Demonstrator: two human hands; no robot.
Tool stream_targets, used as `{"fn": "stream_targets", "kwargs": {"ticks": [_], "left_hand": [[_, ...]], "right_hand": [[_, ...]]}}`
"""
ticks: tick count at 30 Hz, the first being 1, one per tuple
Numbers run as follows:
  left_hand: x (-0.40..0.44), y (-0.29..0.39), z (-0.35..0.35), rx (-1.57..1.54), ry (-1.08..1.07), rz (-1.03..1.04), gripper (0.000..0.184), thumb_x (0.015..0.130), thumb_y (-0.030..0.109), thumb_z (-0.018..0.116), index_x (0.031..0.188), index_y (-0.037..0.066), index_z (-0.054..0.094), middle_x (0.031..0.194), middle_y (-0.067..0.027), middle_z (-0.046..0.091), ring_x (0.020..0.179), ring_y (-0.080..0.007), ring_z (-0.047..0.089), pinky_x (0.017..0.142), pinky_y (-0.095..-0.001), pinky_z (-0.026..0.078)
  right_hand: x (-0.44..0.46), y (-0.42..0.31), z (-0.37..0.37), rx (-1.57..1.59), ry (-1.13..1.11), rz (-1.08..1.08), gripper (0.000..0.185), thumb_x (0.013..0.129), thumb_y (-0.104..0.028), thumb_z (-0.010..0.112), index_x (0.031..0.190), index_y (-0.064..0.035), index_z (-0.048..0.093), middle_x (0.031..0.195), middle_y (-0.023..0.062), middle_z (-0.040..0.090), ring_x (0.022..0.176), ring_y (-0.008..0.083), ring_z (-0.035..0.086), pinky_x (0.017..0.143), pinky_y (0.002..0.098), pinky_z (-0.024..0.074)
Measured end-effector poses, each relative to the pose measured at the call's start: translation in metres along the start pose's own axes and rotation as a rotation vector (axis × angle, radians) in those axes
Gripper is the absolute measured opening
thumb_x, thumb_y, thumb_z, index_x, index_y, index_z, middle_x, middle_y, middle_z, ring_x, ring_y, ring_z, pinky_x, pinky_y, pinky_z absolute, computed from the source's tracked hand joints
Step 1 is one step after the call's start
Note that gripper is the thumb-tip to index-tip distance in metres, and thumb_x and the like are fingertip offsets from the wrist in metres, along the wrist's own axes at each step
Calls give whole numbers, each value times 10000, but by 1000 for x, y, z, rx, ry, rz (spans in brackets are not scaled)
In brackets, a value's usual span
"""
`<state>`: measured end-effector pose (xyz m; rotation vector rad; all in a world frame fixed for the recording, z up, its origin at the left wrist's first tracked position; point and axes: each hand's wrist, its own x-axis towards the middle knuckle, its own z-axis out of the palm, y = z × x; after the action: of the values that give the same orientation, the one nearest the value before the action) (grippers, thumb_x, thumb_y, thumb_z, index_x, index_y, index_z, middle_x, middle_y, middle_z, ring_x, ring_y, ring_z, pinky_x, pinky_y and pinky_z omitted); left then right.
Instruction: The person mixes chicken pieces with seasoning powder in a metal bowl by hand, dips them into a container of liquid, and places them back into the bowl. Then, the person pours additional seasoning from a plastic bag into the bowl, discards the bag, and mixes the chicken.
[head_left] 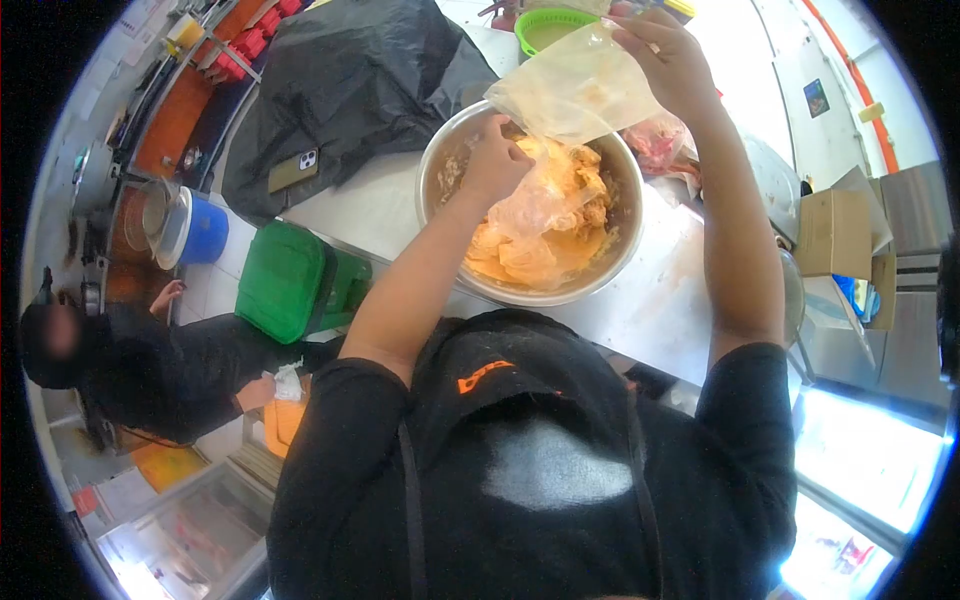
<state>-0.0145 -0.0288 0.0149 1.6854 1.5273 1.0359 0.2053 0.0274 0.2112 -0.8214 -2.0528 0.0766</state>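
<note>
A wide metal bowl (pixel 428 190) stands on the table in front of me, holding an orange, sauce-like mass (pixel 520 258) with chunkier pieces on its right side. My right hand (pixel 665 62) is raised above the bowl's far right side, its fingers closed on the top of a translucent plastic bag (pixel 575 88). The bag slants down over the far rim. At the bowl's left inner side is my left hand (pixel 497 160), fingers curled. What it grips, if anything, is hidden. Clear plastic film also seems to lie on the orange mass.
Left of the bowl, a phone (pixel 293 170) rests on a black plastic sheet (pixel 350 90). A green basket (pixel 550 28) and a bag of reddish food (pixel 660 145) sit behind. A green bin (pixel 283 280) and a person in black (pixel 190 370) are at left; a cardboard box (pixel 835 232) is at right.
</note>
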Motion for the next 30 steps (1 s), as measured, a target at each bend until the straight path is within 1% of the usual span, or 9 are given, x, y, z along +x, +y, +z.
{"fn": "stream_targets", "kwargs": {"ticks": [5,7,11,13,17,20,23,25,30], "left_hand": [[4,-14,-3,42,10,-20,757,776,65,762,1383,-51,324,830,-66,705,753,-153,644,718,-294,506],[6,-24,-2,-72,35,-72,791,742,71,768,1398,-39,340,776,-63,696,784,-186,673,781,-324,507],[8,-29,-1,11,19,-23,766,753,65,768,1393,-21,355,803,-60,692,749,-154,658,727,-298,505],[1,-3,-9,-204,-33,-170,631,789,51,753,1336,-7,445,839,-45,688,731,-118,638,684,-274,497],[8,-13,-10,-249,-142,-150,560,832,-13,720,1293,-64,407,895,-77,683,765,-124,626,651,-255,487],[9,-24,-4,-291,-170,-141,437,855,-4,708,1245,-60,518,986,-90,693,804,-136,640,682,-264,503],[10,-23,5,-411,-62,-277,302,872,114,718,1136,-26,666,959,-77,721,817,-140,654,720,-304,509],[11,-13,7,-402,-9,-321,268,877,162,727,1073,-22,716,1029,-103,725,864,-164,662,753,-324,514],[13,5,8,-185,28,-309,278,868,194,740,1027,-33,722,960,-102,734,827,-158,666,735,-327,512]], "right_hand": [[-6,-9,-12,-43,-97,166,191,873,-111,705,1033,-10,730,983,143,659,905,280,629,830,384,489],[-8,-9,-11,-84,33,32,156,874,-99,694,988,2,725,949,144,636,908,292,612,839,394,478],[-13,-12,-14,-84,-5,-39,128,876,-86,683,943,19,709,918,147,606,917,298,589,830,392,471],[-15,-9,-16,-27,-112,103,109,878,-65,667,920,32,693,911,154,593,932,302,572,837,399,464],[-21,-3,-14,54,89,19,114,877,-54,656,943,31,693,921,161,589,944,304,568,843,395,463],[-29,-4,-21,43,73,130,122,868,-19,649,963,49,685,893,154,607,911,296,589,819,391,477],[-36,4,-21,-11,-75,280,156,907,-90,616,993,0,711,877,129,648,875,276,618,774,388,494],[-45,20,-10,-20,192,195,220,898,-201,710,1051,-42,721,920,86,705,853,168,660,791,307,509],[-55,22,-14,41,156,330,147,906,-133,682,1008,-52,751,947,68,711,875,183,656,812,294,503]]}}
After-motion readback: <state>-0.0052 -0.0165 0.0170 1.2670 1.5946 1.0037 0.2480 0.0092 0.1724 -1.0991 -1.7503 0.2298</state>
